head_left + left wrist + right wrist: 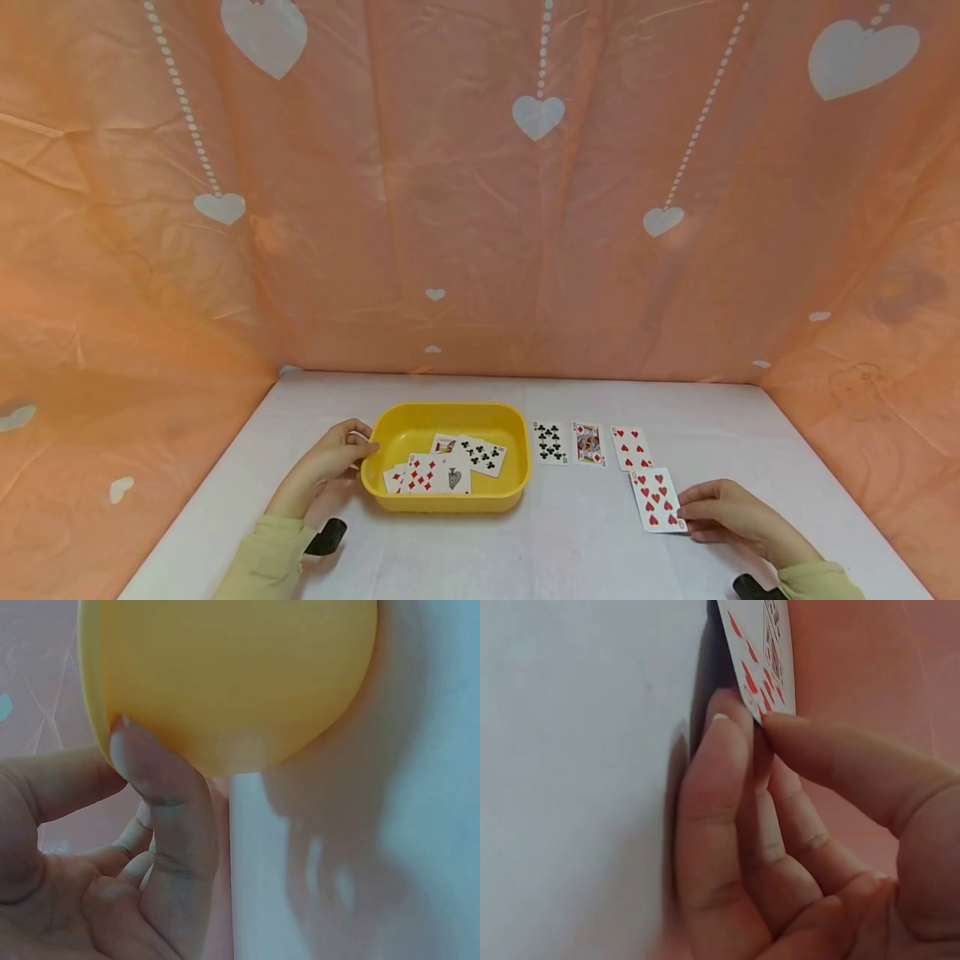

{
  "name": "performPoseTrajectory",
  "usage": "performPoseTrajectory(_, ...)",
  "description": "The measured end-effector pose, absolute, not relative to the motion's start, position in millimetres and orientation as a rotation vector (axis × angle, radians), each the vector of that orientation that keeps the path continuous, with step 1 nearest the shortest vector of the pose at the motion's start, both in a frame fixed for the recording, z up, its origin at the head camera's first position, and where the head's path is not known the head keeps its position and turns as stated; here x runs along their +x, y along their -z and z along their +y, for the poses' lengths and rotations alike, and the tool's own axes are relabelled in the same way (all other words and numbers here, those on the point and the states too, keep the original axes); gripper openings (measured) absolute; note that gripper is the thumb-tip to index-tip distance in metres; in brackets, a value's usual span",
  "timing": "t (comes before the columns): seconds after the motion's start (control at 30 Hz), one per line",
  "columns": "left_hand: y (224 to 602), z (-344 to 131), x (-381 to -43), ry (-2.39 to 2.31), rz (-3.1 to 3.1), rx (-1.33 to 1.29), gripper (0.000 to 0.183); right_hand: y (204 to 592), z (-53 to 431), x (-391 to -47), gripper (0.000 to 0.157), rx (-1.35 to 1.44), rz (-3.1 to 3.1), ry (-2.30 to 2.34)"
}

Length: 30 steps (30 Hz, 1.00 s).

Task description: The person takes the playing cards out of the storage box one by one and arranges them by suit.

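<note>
Cards (431,477) lie face up inside a yellow tray (445,502) on the left part of the white table (585,550), and the left hand (335,458) pinches the tray's left rim between thumb and finger. Farther right, the right hand (731,512) pinches the near right corner of a red hearts card (655,501), its gripped end lifted off the table, just on the near side of a row holding a clubs card (551,443), a diamond face card (589,445) and another hearts card (632,449).
</note>
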<state>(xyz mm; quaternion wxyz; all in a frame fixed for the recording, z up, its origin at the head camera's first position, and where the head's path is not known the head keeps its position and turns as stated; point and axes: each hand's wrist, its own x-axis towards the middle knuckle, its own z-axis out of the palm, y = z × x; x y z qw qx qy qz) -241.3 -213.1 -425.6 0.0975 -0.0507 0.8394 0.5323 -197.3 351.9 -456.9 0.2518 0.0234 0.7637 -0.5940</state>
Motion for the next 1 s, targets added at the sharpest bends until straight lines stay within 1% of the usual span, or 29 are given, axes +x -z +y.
performPoseTrajectory(0.2, 425.5, -213.5, -241.4, -1.568, 2.486, -0.134, 0.024, 456.0, 349.6, -195.3, 0.018, 0.071, 2.108, 1.560)
performPoseTrajectory(0.73, 426.9, -213.7, -242.1, -1.543, 2.478, -0.172, 0.026, 448.7, 339.4, -192.5, 0.016, 0.112, 2.163, 1.490)
performPoseTrajectory(1.0, 424.7, -214.0, -242.8, -1.540, 2.471, -0.174, 0.027, 445.7, 343.4, -195.3, 0.015, 0.101, 2.212, 1.432)
